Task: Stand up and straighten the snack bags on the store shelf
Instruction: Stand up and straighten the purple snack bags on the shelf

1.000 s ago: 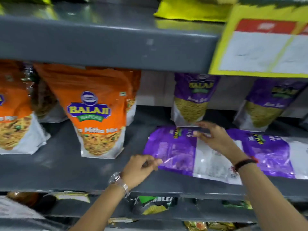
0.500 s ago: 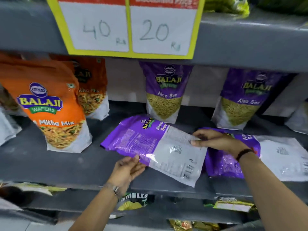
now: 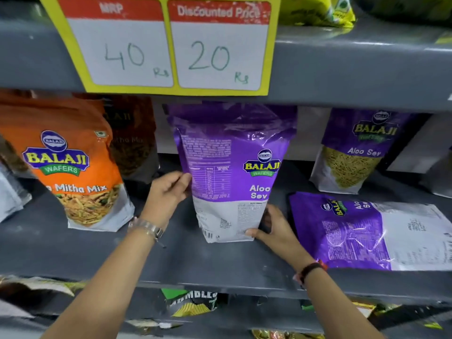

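A purple Aloo Sev bag (image 3: 230, 167) stands upright at the middle of the grey shelf (image 3: 195, 260), its back panel towards me. My left hand (image 3: 168, 189) grips its left edge at mid height. My right hand (image 3: 274, 228) holds its lower right corner, thumb on the front. A second purple Aloo Sev bag (image 3: 362, 231) lies flat on the shelf just to the right. Another purple bag (image 3: 357, 152) stands upright at the back right.
An orange Mitha Mix bag (image 3: 73, 167) stands at the left, with a darker one (image 3: 132, 143) behind it. A yellow price card (image 3: 171, 45) hangs from the shelf above. More snack packs (image 3: 193, 302) fill the shelf below.
The purple bag that lay flat under both hands now stands upright. My left hand moved up to its left edge, my right hand down to its lower right corner. The view shifted closer.
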Tool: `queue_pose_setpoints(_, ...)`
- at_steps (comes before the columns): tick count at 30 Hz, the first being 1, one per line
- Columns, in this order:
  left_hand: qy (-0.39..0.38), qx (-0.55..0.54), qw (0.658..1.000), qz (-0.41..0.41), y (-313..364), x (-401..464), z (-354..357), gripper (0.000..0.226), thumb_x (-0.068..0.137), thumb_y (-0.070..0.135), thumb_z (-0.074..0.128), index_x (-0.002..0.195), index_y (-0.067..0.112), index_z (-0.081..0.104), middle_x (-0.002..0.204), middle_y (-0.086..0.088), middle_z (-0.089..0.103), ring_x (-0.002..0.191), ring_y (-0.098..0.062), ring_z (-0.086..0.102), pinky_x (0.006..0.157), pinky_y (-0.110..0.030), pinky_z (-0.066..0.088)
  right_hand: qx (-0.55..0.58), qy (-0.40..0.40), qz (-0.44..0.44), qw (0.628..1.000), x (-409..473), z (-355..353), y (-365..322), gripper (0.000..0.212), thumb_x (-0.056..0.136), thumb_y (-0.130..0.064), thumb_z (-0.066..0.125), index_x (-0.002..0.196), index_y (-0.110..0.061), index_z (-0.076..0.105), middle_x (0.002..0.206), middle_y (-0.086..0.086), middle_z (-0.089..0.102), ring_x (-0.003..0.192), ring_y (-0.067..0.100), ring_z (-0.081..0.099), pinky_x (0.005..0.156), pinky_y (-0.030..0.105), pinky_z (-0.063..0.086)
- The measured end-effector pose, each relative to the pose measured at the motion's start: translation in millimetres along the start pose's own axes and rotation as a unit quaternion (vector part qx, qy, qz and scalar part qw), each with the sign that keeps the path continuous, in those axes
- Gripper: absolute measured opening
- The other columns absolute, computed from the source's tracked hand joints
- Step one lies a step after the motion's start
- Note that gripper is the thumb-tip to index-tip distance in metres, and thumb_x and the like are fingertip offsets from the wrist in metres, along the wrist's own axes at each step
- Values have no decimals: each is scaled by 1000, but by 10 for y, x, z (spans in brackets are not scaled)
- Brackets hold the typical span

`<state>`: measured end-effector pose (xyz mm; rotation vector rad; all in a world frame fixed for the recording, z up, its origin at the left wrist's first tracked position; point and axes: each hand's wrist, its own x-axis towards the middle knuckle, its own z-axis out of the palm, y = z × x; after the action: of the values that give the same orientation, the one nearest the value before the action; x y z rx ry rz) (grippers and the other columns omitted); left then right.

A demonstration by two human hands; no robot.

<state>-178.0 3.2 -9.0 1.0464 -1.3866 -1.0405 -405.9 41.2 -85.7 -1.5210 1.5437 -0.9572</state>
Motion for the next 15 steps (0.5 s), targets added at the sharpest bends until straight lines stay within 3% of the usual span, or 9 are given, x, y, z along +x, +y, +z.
queue_pose_setpoints(2,-25,-30,999,-17,-240,-79,-61,15,85,11,53,87,21,64,77,19,71,75,9,61,69,-10,50,12,-12,6,1000,24,-5,45,63,64,-8,79,117,-10,45,125,17,52,117,27,52,103,49,42)
queue_pose_setpoints(3,-61,-34,997,-31,-345,-121,-94,22,78,17,61,100,21,60,92,17,68,85,10,61,74,-9,49,19,-22,1,1000,39,-23,57,68,63,-9,80,119,-12,42,126,13,52,119,22,51,104,44,41)
queue_pose_setpoints(5,-144,-10,987,-69,-517,-192,-118,65,56,34,80,112,31,48,113,18,58,103,9,54,83,-7,44,47,-54,-14,997,65,-66,61,80,62,-9,80,127,-18,34,126,-1,54,118,2,50,101,22,42)
queue_pose_setpoints(7,-186,59,976,-95,-646,-232,-21,82,47,38,80,117,37,39,122,19,51,114,5,46,89,-8,38,58,-78,-23,995,81,-80,10,85,65,-5,78,132,-22,29,123,-14,54,113,-9,49,94,10,42)
queue_pose_setpoints(11,-147,115,977,-100,-791,-149,149,85,55,23,82,125,26,34,125,6,50,111,-4,47,93,-20,37,84,-38,-39,995,6,5,-82,68,67,0,75,123,-17,41,121,1,59,115,12,54,101,33,44)
queue_pose_setpoints(13,-121,119,980,-99,-793,-80,145,82,59,14,79,127,14,35,131,-7,50,120,-18,47,104,-36,37,117,-12,-35,992,-133,57,-46,60,68,-3,75,115,-25,45,119,-1,59,111,7,56,96,25,46)
queue_pose_setpoints(15,-68,123,986,-93,-777,-90,121,76,69,2,72,132,8,30,140,-14,40,128,-22,38,112,-41,29,161,13,-37,986,-294,96,-18,49,73,-33,72,114,-27,46,121,-3,57,111,0,54,94,16,44)
